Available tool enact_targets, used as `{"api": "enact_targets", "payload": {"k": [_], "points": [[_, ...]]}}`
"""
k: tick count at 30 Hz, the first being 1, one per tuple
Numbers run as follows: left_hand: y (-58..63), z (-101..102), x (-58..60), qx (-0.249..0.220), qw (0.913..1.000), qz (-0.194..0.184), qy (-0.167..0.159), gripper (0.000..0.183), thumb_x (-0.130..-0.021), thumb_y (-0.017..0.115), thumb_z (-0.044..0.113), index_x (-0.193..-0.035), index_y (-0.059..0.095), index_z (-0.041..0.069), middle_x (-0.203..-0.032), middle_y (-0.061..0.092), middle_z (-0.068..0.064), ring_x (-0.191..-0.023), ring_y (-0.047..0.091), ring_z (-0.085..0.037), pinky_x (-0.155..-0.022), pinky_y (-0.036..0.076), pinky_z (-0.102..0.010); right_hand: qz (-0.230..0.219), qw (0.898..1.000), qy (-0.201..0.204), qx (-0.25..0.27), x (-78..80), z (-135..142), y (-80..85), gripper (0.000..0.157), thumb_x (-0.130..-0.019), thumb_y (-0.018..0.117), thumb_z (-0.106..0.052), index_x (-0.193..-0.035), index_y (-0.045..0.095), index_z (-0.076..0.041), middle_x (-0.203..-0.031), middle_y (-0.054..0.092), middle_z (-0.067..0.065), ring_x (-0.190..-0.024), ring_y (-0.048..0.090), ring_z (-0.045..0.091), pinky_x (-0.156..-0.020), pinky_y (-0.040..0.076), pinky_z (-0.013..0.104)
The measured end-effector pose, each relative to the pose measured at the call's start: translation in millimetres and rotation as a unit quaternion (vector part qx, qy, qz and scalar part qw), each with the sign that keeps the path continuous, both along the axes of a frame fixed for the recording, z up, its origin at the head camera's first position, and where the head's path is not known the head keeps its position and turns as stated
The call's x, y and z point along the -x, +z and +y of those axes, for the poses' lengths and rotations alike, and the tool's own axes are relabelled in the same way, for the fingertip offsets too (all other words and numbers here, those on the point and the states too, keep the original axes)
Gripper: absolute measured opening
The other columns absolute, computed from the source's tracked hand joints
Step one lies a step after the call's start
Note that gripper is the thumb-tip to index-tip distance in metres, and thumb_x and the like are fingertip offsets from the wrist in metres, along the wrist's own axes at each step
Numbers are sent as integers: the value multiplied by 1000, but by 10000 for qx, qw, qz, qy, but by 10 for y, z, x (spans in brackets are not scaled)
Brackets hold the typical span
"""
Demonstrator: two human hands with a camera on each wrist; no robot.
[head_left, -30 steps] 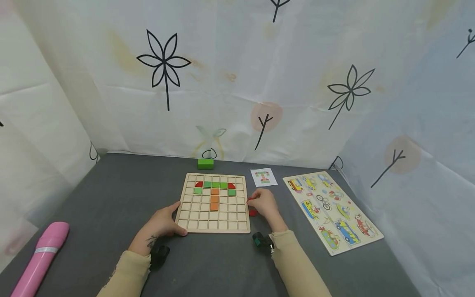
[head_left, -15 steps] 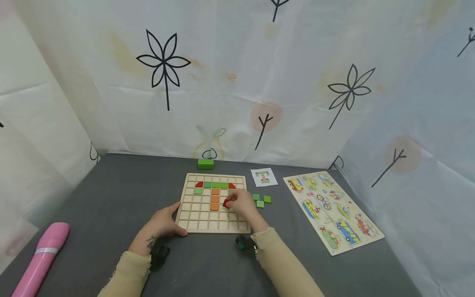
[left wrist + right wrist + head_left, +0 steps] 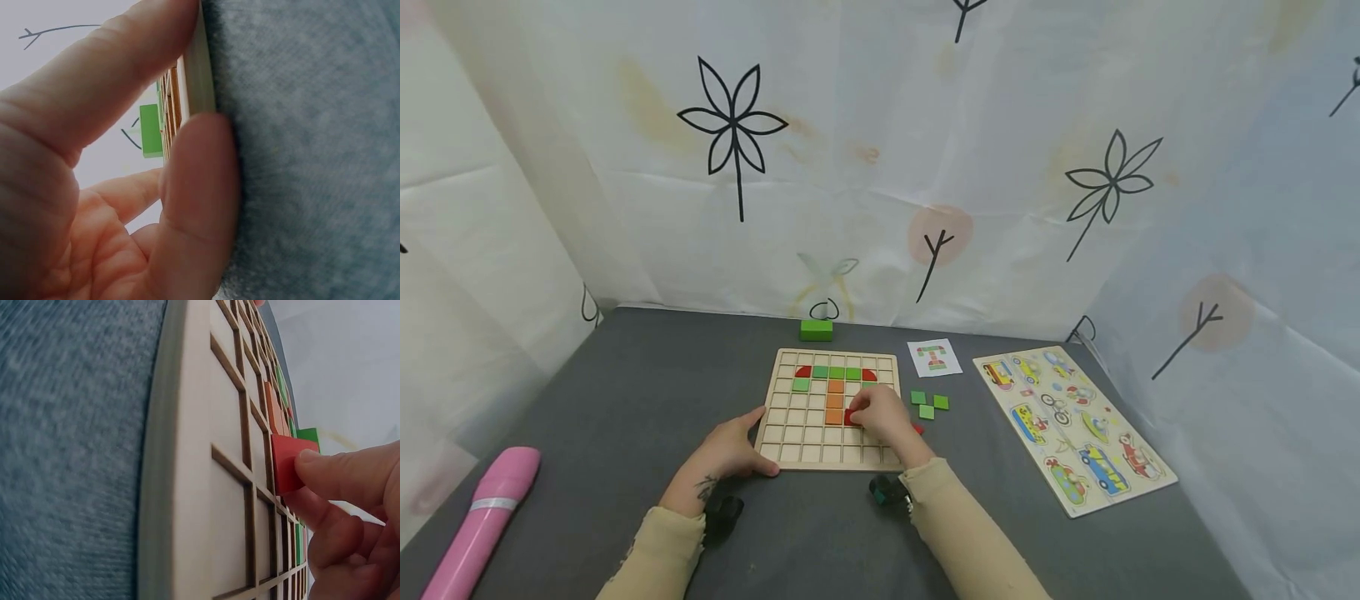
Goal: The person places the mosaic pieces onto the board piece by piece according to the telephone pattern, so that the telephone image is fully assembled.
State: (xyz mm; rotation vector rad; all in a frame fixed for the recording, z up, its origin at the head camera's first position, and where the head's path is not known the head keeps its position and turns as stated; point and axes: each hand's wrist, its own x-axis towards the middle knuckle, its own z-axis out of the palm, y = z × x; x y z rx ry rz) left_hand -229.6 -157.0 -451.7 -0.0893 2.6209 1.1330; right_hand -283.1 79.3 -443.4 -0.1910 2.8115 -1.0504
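Note:
The wooden grid board (image 3: 831, 467) lies on the dark grey table. Green, orange and red tiles form a T-like pattern on it. My left hand (image 3: 725, 450) rests against its near left corner, with straight fingers along the left edge and the thumb (image 3: 201, 169) at the near edge. Between thumb and fingers, my right hand (image 3: 883, 415) pinches a red tile (image 3: 285, 464), tilted over a grid cell right of the lowest orange tile (image 3: 834, 417). That hand covers part of the board's right side.
Loose green tiles (image 3: 927, 412) and a partly hidden red piece (image 3: 919, 428) lie right of the board. A pattern card (image 3: 934, 358) and green block (image 3: 816, 331) sit behind. A picture puzzle board (image 3: 1071, 425) is farther right, a pink microphone (image 3: 493, 504) at left.
My right hand has moved left from beside the board to over its grid, carrying the red tile, and then slightly farther left and down. My left hand stays at the corner.

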Motion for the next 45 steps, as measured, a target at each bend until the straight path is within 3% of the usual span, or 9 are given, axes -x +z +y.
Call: {"api": "enact_targets", "payload": {"k": [8,12,17,21,24,30,35,40,45], "points": [[-7,13,-5,-34,10000,16,14,114,-53,90,17,-145,25,-1,-93,57,-17,-58,53,-19,-54,43,-32,64,9991,70,-417,-28,-19,5,9,-81,69,-12,-89,72,-11,-88,65,1,-72,54,15,-64,43,31],[-9,13,-9,-64,10000,20,-4,114,-53,90,17,-145,24,-1,-93,57,-16,-58,53,-19,-54,43,-32,16,9995,147,-285,-39,6,12,13,-82,68,-13,-94,72,-10,-88,64,3,-71,53,15,-62,42,31],[-8,14,-10,-55,10000,23,-39,114,-54,90,17,-145,24,-1,-95,57,-17,-58,53,-19,-54,43,-32,13,9966,258,785,-36,152,35,21,-83,67,-13,-103,68,-6,-80,59,5,-67,50,15,-57,40,29],[-12,14,-6,-92,10000,7,-35,115,-54,90,17,-145,23,-1,-96,57,-17,-59,53,-19,-54,44,-32,122,9824,293,1842,-24,364,55,27,-82,67,-10,-107,66,1,-79,59,7,-67,48,13,-57,40,27],[-16,10,-1,-123,9999,-5,-30,114,-54,90,16,-145,23,-1,-99,58,-18,-58,53,-19,-54,44,-32,214,9759,100,2169,-19,549,44,27,-81,68,-9,-106,66,3,-78,60,5,-63,46,11,-54,39,25],[-15,-1,5,-188,9998,14,-46,113,-55,89,15,-145,23,-1,-108,56,-21,-58,52,-20,-54,44,-32,313,9871,-300,1539,-39,844,-7,25,-77,71,-5,-101,68,1,-72,57,3,-62,45,12,-54,36,26],[-15,-2,-10,-205,9998,-18,-18,113,-55,89,14,-145,23,0,-106,56,-20,-57,51,-19,-54,43,-31,148,9969,-122,759,-78,950,-28,26,-75,73,-6,-100,70,-3,-70,56,3,-63,46,15,-57,37,28],[-2,-3,-9,-211,9998,-5,-21,112,-55,89,14,-145,23,-1,-106,56,-20,-57,51,-19,-54,43,-31,51,9996,109,263,-96,940,-22,30,-72,75,-5,-101,70,-3,-75,57,5,-65,47,15,-59,40,28],[-10,5,-4,-231,9997,-67,70,113,-54,89,13,-146,23,0,-101,57,-18,-57,51,-19,-54,43,-31,-131,9998,60,-102,-94,917,-42,31,-71,76,-5,-101,71,-4,-81,58,4,-71,48,15,-61,41,28]]}}
